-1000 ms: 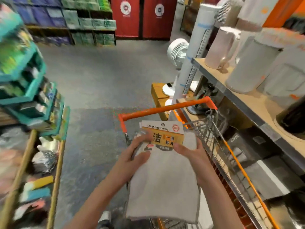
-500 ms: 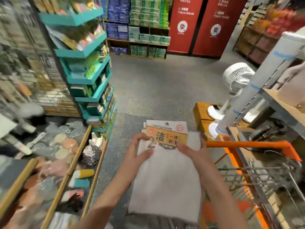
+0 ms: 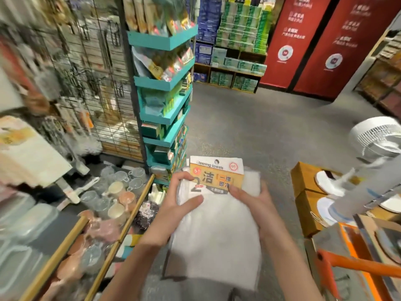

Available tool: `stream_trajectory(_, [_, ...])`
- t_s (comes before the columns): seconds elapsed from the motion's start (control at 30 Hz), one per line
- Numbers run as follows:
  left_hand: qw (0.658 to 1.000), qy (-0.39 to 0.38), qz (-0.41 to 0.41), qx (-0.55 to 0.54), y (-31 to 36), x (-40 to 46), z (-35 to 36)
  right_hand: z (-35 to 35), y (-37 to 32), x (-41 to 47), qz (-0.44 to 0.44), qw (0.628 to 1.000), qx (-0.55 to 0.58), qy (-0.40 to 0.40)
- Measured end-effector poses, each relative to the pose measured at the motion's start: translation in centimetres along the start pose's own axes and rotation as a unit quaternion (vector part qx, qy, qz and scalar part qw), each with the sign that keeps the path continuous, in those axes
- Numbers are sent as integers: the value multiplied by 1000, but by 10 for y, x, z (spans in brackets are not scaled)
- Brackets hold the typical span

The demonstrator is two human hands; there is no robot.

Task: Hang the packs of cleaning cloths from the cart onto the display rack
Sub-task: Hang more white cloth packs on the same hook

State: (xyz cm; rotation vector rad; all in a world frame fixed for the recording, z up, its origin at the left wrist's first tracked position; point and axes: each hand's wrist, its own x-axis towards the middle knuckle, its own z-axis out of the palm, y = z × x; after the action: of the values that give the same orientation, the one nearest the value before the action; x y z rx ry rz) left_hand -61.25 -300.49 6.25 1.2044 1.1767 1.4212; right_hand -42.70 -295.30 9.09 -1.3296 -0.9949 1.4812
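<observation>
You held the white cloth pack with its orange-and-white card header (image 3: 217, 205) in front of you, left hand (image 3: 180, 198) and right hand (image 3: 253, 198) each gripping a side, the orange wire cart (image 3: 355, 263) at your right. To hang it well, you needed the header's hole upright and level toward the black wire-grid display rack (image 3: 93, 68). Open grey floor (image 3: 260, 131) lay ahead; the wood-edged bin of mugs (image 3: 121, 196) crowded your left.

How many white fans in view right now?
1 clearly: a white fan at the right edge, standing on the floor beyond the cart handle. White shapes on the wooden boxes below it may be fan bases; too blurred to tell.
</observation>
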Motion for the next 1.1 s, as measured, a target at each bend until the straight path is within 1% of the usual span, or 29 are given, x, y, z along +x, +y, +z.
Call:
stream_trajectory(0.1, [1000, 19, -8, -7, 4, 14, -20, 22, -5, 20, 4, 999, -24, -27])
stream_trajectory(0.23, [997, 71, 9, 11, 6, 33, -43, 53, -13, 48, 9, 996, -60, -72])
stream_trajectory(0.33, [995, 96, -9, 2, 0, 46, -61, 77, -13, 70, 19, 992, -62, -110])
stream_trajectory(0.4, [992, 125, -18, 9, -5, 57, -77, 93, -16, 87, 23, 989, -58, -133])
stream_trajectory(0.5, [983, 182, -26, 24, -7, 81, -96, 120, -19, 123, 17, 984, -62, -164])
stream_trajectory(0.57, [979, 200, -23, 19, -8, 99, -105, 138, -21, 148, 13, 980, -66, -186])
stream_trajectory(0.7, [968, 247, -9, 39, -6, 147, -118, 168, -40, 209, -10, 966, -119, -229])
stream_trajectory(0.77, [961, 274, 1, 31, -4, 173, -118, 181, -55, 242, -39, 953, -143, -266])
stream_trajectory(0.87, [947, 317, 15, 55, -9, 200, -121, 201, -70, 280, -104, 924, -184, -319])
stream_trajectory(1.0, [919, 389, 19, 54, -11, 219, -125, 230, -85, 316, -201, 857, -261, -396])
stream_trajectory(1.1, [906, 422, 31, -5, -7, 231, -127, 253, -94, 331, -220, 818, -292, -444])
